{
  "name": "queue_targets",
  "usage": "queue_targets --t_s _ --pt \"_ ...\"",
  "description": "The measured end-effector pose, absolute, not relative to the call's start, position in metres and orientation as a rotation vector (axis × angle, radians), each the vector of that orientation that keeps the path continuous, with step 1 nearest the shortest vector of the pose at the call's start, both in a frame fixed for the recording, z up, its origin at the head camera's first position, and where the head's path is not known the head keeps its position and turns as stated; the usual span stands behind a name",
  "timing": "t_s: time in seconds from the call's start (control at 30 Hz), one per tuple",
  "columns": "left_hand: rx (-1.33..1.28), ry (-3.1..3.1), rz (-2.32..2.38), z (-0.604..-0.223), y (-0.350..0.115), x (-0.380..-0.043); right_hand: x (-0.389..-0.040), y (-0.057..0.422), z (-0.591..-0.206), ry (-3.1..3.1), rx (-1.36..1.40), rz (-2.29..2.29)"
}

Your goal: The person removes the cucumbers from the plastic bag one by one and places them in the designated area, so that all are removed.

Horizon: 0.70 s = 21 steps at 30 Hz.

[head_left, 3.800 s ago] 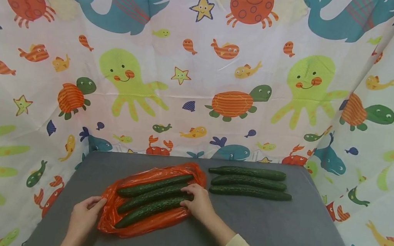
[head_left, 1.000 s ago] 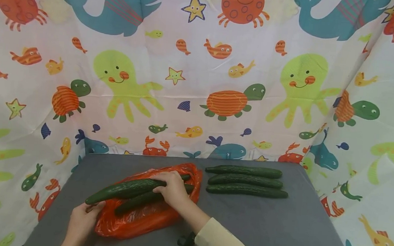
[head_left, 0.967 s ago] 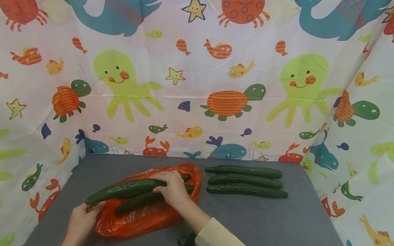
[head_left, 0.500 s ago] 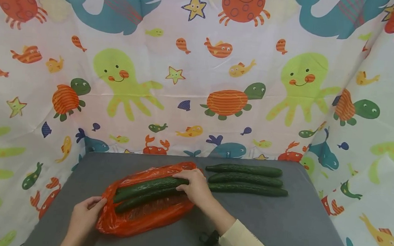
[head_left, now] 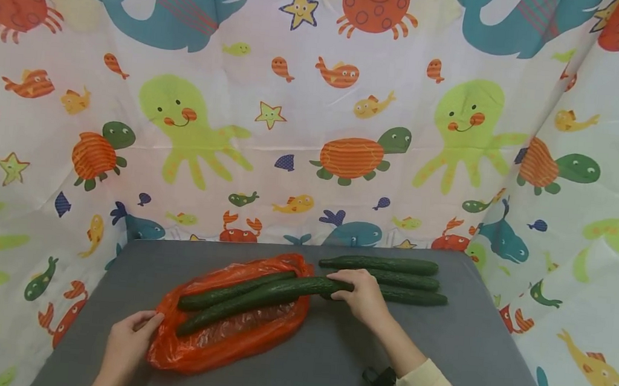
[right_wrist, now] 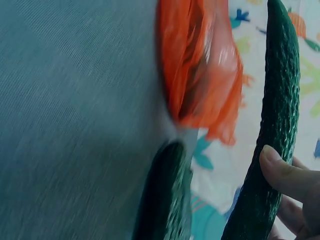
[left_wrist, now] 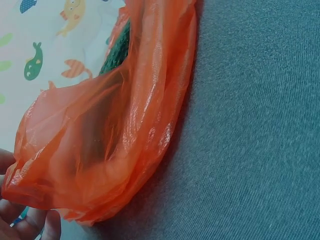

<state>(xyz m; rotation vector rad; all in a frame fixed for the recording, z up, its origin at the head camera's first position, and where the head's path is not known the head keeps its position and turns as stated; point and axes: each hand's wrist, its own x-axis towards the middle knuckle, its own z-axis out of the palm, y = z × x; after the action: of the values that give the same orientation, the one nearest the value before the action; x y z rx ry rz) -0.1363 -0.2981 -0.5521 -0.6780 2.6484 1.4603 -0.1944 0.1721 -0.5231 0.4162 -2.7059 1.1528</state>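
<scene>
cucumber end in right hand grip

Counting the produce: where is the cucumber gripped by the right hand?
In the head view, the cucumber lies slantwise mid-table, its left end over the orange bag, its right end in the right hand beside three cucumbers.

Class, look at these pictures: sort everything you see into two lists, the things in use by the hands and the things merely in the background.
In use:
- right hand gripping a cucumber
- left hand holding the orange bag
- second cucumber in the bag
- three cucumbers in a row

Background:
- grey table
- sea-animal curtain
</scene>
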Motion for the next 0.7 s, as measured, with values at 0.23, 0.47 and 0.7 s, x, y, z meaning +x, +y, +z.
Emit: queue_targets --t_s 0.23,0.47,0.7 --pt "-0.736 2.677 1.448 -0.554 -0.297 -0.14 -0.193 0.211 -0.532 -2.772 0.323 1.105" --pt "-0.741 2.666 1.455 -0.555 -0.296 -0.14 -0.19 0.255 -0.544 -2.852 0.302 1.008" --pt "-0.739 2.642 1.448 -0.554 -0.299 -0.139 -0.184 0.297 -0.555 -2.881 0.269 0.945"
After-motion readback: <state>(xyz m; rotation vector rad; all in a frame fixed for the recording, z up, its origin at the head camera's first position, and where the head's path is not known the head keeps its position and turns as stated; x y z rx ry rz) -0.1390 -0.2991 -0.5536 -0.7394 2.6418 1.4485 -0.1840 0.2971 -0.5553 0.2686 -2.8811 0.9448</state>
